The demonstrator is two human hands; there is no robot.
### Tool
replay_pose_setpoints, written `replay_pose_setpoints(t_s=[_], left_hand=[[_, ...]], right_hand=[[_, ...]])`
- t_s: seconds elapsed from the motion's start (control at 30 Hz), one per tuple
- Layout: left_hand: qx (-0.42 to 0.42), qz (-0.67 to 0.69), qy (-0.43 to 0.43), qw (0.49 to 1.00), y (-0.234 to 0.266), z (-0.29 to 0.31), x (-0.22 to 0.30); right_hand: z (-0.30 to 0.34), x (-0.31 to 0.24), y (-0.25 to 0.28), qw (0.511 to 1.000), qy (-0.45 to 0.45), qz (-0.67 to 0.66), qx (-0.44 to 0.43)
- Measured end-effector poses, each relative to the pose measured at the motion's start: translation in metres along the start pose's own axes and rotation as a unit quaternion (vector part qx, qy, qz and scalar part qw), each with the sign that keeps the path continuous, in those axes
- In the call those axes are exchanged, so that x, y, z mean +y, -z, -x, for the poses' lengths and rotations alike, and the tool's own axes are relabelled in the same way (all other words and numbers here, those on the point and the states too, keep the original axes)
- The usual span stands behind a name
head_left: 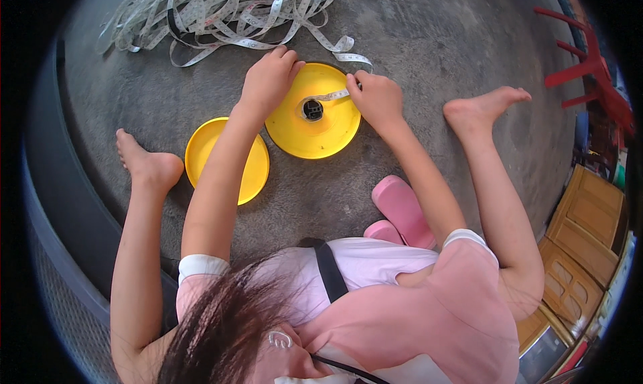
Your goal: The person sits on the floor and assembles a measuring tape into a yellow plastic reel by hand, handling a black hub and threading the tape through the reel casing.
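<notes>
A round yellow reel half with a dark hub at its centre lies on the floor in front of me. My left hand is closed at its upper left edge, the fingertips over the rim. On the right edge, my right hand pinches a white measuring tape, whose end reaches the hub. From that hand the tape runs up toward a large tangled heap of measuring tape at the far side. A second, smaller-looking yellow disc lies to the left, partly hidden by my left forearm.
Pink slippers lie on the grey floor between my legs, near my right arm. A red plastic chair stands at the far right, with a wooden cabinet below it. A dark raised edge runs along the left.
</notes>
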State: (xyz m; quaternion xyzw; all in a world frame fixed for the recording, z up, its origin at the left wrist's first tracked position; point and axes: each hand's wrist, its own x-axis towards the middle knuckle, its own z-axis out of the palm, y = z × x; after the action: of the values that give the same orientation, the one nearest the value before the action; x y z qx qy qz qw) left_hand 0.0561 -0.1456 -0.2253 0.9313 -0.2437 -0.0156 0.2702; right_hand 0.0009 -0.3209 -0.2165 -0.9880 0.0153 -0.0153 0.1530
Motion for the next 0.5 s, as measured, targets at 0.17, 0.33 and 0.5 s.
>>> replay_pose_setpoints(t_s=[0.17,0.33,0.5], left_hand=[[0.019,0.068,-0.011,0.997,-0.0042,-0.0022,-0.0035],[0.028,0.097,0.001,0.995,-0.0062,-0.0042,-0.0045],[0.049,0.136,0.02,0.989,-0.0098,-0.0042,-0.0055]], right_hand=[[-0.0018,-0.0007,-0.003,1.0,0.011,-0.001,0.01],[-0.002,-0.0018,0.0004,0.993,-0.081,-0.088,-0.016],[-0.0049,0.0067,-0.0028,0.966,-0.139,-0.213,-0.049]])
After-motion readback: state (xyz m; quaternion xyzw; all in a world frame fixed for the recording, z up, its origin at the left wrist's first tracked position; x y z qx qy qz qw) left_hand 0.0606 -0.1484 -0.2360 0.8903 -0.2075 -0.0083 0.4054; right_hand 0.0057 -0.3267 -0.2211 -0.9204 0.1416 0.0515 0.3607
